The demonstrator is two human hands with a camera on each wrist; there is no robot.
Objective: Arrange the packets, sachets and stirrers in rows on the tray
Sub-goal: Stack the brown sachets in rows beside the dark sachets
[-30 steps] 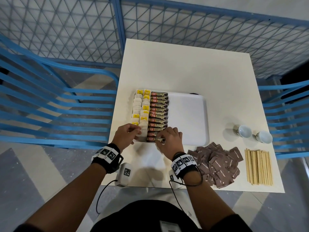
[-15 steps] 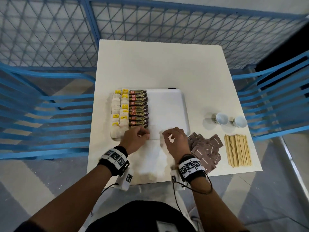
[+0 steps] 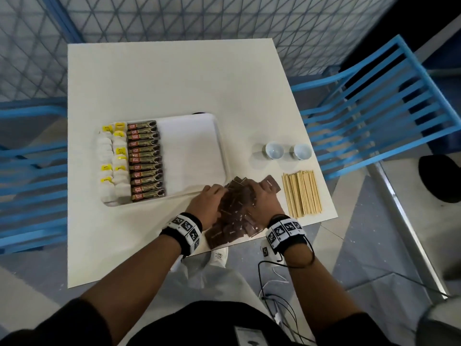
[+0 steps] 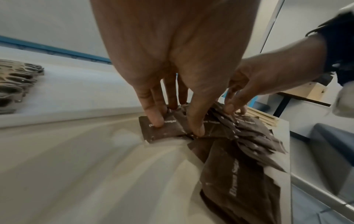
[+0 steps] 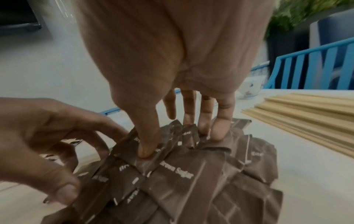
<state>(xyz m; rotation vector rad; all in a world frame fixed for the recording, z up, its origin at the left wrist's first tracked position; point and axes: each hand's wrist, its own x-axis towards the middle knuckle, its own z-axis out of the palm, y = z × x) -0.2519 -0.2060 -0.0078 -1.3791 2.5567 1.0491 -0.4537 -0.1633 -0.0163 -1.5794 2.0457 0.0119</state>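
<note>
A loose heap of brown sugar sachets [image 3: 237, 213] lies on the table by the tray's near right corner. My left hand [image 3: 215, 196] grips the heap from its left side and my right hand [image 3: 259, 196] from its right. The left wrist view shows my left hand [image 4: 175, 125] pinching sachets [image 4: 239, 174] between thumb and fingers. In the right wrist view my right hand [image 5: 181, 143] bunches sachets [image 5: 191, 181] upright between thumb and fingers. The white tray [image 3: 192, 151] holds tea bags [image 3: 111, 161] in two columns and a column of coffee sticks [image 3: 146, 161]. Wooden stirrers [image 3: 301, 193] lie to the right.
Two small white cups [image 3: 274, 150] [image 3: 302, 151] stand behind the stirrers near the table's right edge. Blue slatted chairs [image 3: 374, 101] flank the table on both sides. The right half of the tray is bare. The sachet heap reaches the table's near edge.
Both hands have left the coffee sticks at the tray's near edge and moved right onto the sachet heap, which is now bunched between them. The head camera has swung right.
</note>
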